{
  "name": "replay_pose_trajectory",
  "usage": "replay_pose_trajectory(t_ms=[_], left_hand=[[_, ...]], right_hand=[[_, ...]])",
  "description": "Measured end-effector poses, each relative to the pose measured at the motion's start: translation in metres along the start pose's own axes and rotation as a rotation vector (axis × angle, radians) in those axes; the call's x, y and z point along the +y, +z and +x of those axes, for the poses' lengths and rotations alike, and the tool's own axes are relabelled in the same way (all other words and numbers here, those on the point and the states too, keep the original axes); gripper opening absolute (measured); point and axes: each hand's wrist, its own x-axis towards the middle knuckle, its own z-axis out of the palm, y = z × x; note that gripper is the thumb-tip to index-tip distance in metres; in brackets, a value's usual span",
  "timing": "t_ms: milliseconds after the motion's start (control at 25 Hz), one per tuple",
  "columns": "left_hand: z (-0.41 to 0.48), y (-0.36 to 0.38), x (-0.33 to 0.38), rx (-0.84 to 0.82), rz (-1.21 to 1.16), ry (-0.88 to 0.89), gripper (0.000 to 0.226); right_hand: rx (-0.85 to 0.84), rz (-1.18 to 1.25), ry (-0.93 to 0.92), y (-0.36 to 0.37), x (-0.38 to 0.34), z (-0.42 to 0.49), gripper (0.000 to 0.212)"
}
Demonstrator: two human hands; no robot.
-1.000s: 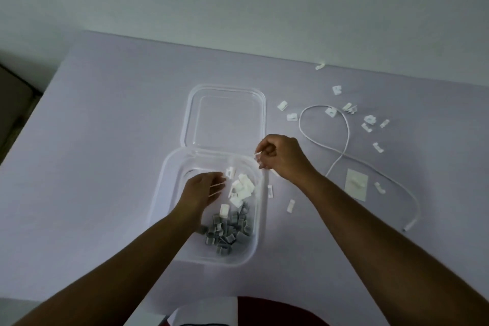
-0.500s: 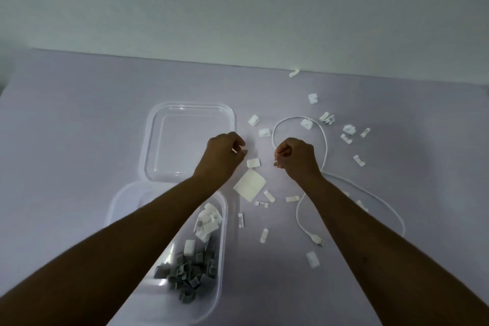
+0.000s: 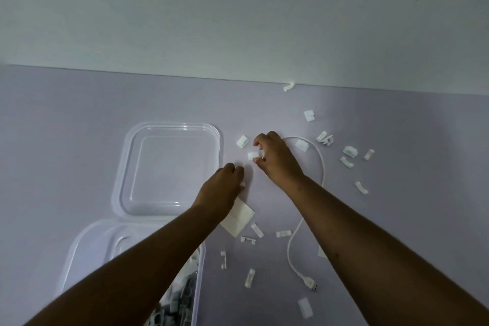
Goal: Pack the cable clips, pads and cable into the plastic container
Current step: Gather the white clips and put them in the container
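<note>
Right of lid (image 3: 172, 167), scattered clips (image 3: 308, 115), cable (image 3: 323, 164)

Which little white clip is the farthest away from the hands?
The curled clip, alone at the table's back edge, right against the wall. Every other clip lies farther forward, around the white cable.

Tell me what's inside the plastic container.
Grey cable clips lie piled by the right wall of the plastic container, with a few white clips beyond them. The left forearm crosses over it and hides much of the inside.
</note>
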Motion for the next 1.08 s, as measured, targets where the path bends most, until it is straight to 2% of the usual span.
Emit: replay_pose_trajectory(t_ms=[40,120,200,280,360,400,440,480,560,600,640,680,760,800,920,1080], left_hand=[[0.002,-0.002,0.0,0.036,-0.124,-0.051,0.025],[0.009,-0.008,-0.002,0.117,-0.547,-0.237,0.017],[0.018,-0.017,-0.003,0.15,-1.038,-0.39,0.015],[0.031,-0.029,0.001,0.146,-1.427,-0.473,0.015],[0.046,-0.043,0.005,0.176,-1.72,-0.577,0.016],[0.054,-0.047,0.006,0.186,-1.782,-0.617,0.016],[0.062,-0.05,0.008,0.192,-1.732,-0.623,0.017],[0.07,-0.049,0.009,0.196,-1.541,-0.588,0.021],[0.083,-0.042,0.01,0.236,-0.915,-0.396,0.028],[0.088,-0.04,0.011,0.274,-0.613,-0.264,0.029],[0.093,-0.037,0.012,0.286,-0.384,-0.149,0.029],[0.095,-0.034,0.013,0.256,-0.221,-0.066,0.032],[0.1,-0.027,0.013,0.141,0.033,-0.022,0.042],[0.102,-0.021,0.012,0.097,0.126,-0.028,0.045],[0.101,-0.007,0.011,0.094,0.208,-0.058,0.038],[0.1,0.007,0.006,0.201,0.256,0.002,0.021]], right_hand=[[-0.008,-0.038,-0.014,0.004,0.002,0.001,0.028],[-0.002,-0.048,-0.041,0.01,0.006,0.001,0.018],[0.05,0.109,0.006,0.011,0.011,0.002,0.013],[0.139,0.428,0.167,0.005,0.016,-0.001,0.013],[0.185,0.937,0.384,-0.01,0.017,-0.012,0.007],[0.168,1.222,0.474,-0.019,0.018,-0.018,0.007],[0.142,1.445,0.524,-0.029,0.02,-0.024,0.013],[0.131,1.587,0.543,-0.038,0.025,-0.027,0.019],[0.168,1.681,0.557,-0.054,0.037,-0.027,0.024],[0.211,1.608,0.568,-0.059,0.042,-0.024,0.023],[0.262,1.383,0.555,-0.062,0.049,-0.021,0.022],[0.285,1.024,0.499,-0.061,0.058,-0.018,0.02],[0.237,0.36,0.324,-0.053,0.071,-0.015,0.018],[0.185,0.165,0.262,-0.05,0.075,-0.015,0.024],[0.085,-0.245,0.151,-0.043,0.076,-0.011,0.039],[0.138,-0.377,0.089,-0.038,0.071,-0.008,0.045]])
